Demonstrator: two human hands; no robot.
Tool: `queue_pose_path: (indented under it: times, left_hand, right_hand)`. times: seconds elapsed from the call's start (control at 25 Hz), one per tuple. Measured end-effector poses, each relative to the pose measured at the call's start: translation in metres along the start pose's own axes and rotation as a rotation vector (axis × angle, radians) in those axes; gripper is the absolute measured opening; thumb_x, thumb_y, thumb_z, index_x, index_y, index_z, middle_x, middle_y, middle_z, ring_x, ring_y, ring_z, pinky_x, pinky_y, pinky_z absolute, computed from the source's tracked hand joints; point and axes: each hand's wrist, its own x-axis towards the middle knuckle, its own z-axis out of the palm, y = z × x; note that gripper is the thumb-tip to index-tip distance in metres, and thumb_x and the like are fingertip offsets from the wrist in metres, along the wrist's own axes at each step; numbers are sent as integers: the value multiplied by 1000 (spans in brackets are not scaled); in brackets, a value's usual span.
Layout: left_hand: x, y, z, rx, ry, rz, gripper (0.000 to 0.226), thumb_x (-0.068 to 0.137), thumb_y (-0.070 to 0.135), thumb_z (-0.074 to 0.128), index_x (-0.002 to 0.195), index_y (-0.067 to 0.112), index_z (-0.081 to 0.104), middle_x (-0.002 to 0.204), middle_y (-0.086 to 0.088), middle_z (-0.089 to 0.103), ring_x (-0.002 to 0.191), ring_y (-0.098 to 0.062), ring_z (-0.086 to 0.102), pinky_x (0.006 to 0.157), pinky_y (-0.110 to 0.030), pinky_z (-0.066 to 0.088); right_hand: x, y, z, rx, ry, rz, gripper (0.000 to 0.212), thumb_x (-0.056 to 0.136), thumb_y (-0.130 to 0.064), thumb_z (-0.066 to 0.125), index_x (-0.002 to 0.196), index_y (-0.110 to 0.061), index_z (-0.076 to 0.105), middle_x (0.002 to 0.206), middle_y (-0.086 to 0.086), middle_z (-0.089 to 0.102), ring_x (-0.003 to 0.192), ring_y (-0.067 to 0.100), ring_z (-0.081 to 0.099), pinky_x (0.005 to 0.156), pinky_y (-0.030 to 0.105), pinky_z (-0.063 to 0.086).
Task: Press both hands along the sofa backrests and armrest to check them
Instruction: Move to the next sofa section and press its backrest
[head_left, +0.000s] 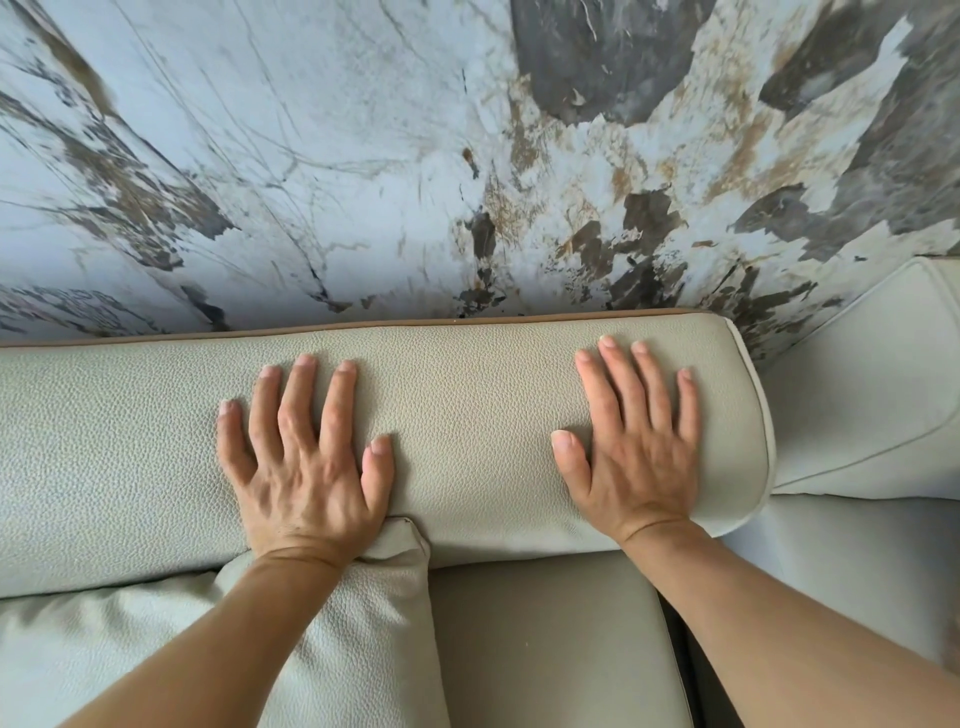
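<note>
A pale beige, pebbled-leather sofa backrest (467, 415) runs across the view, its top edge against the wall. My left hand (304, 462) lies flat on it left of centre, fingers spread, palm down. My right hand (636, 441) lies flat near the backrest's rounded right end, fingers spread too. Neither hand holds anything. To the right, a second smooth padded section (872, 374), backrest or armrest, stands at an angle beside the first.
A marble-patterned wall (415, 156) in white, grey and brown rises directly behind the sofa. A loose leather cushion (363, 623) leans under my left wrist. The seat cushion (545, 639) lies below, with a dark gap (675, 639) on its right.
</note>
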Motion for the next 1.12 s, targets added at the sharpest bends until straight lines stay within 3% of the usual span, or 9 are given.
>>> queue_pose_path:
  times: [1.12]
  left_hand:
    - [51, 5, 33, -33, -46, -53, 63, 92, 53, 26, 144, 20, 38, 147, -14, 42, 139, -36, 30, 114, -55, 12]
  right_hand:
    - [72, 10, 43, -13, 121, -58, 70, 92, -59, 15, 146, -19, 37, 151, 6, 41, 141, 29, 29, 114, 56, 17]
